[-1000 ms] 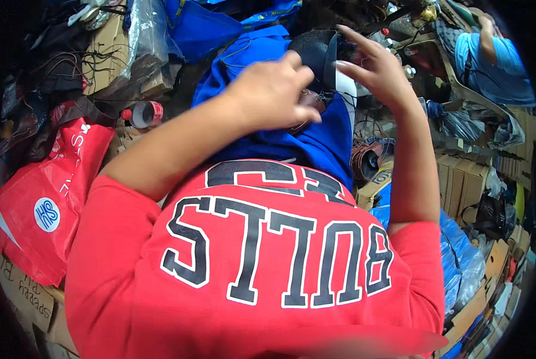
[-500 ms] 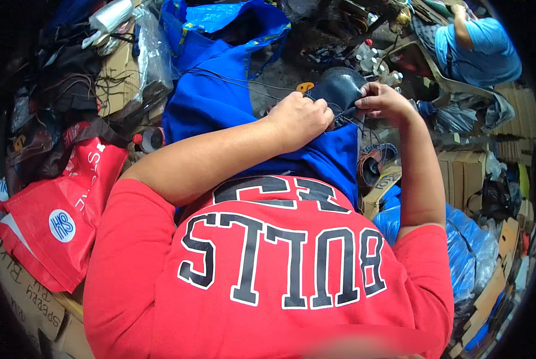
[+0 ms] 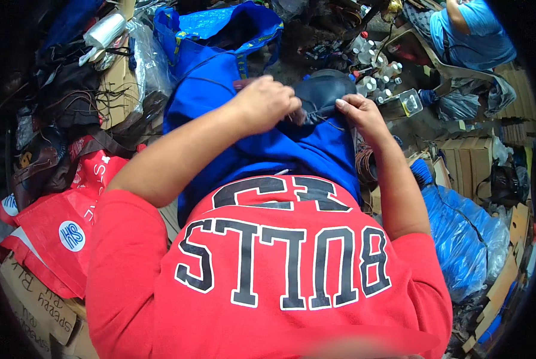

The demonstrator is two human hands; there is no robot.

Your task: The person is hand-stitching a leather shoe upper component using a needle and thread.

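Note:
A black shoe (image 3: 325, 93) with a smooth, rounded toe rests over my lap on blue cloth (image 3: 286, 149). My right hand (image 3: 362, 116) grips its right edge, thumb on top and fingers partly hidden. At the shoe's left side, my left hand (image 3: 265, 106) is closed in a loose fist, its knuckles up. A reddish-brown piece (image 3: 244, 83) shows just beyond that fist, but what the fingers hold is hidden. Dark cord runs along the shoe's near edge by my right hand.
Several clear bottles (image 3: 372, 69) stand beyond the shoe. A blue bag (image 3: 220, 30) gapes at the far left of my lap. Left lies a red bag (image 3: 58, 221); right, blue plastic wrapping (image 3: 459, 239) and cardboard (image 3: 462, 170). Another person in a blue shirt (image 3: 480, 39) sits far right.
My left hand has moved left and slightly up from the shoe's near edge. My right hand has shifted a little left and down, still at the shoe. A yellow-orange piece beside the shoe no longer shows.

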